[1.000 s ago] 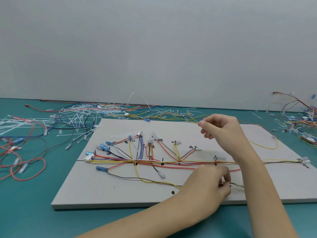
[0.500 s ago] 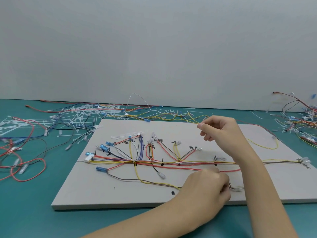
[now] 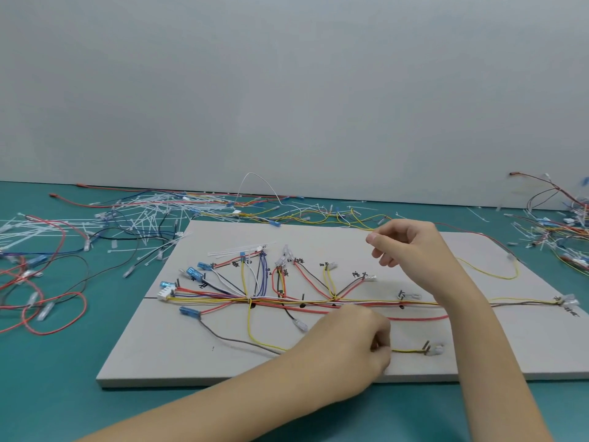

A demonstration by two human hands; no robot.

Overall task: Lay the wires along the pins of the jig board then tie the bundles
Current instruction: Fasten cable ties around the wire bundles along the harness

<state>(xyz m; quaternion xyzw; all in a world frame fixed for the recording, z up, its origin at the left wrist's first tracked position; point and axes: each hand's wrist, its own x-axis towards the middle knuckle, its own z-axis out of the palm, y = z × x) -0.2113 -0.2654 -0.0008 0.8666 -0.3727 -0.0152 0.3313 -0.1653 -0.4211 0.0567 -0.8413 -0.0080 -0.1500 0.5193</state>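
While my left hand [image 3: 357, 341] pinches the wire [image 3: 408, 350] near the board's [image 3: 165, 355] front edge, my right hand [image 3: 411, 247] pinches a yellow wire [image 3: 487, 273]; tugging could unseat the terminal [image 3: 437, 349] from its pins [image 3: 426, 347].

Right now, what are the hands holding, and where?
The left hand pinches the yellow-and-dark wire pair near its clear-connector end. The right hand pinches a thin yellow wire partway along.

On the grey board [image 3: 318, 365], the left hand [image 3: 347, 342] pinches a yellow wire [image 3: 408, 350] near the front edge — it runs to two pins [image 3: 426, 347]. The right hand [image 3: 411, 247] pinches another yellow wire [image 3: 490, 273] near the back edge.
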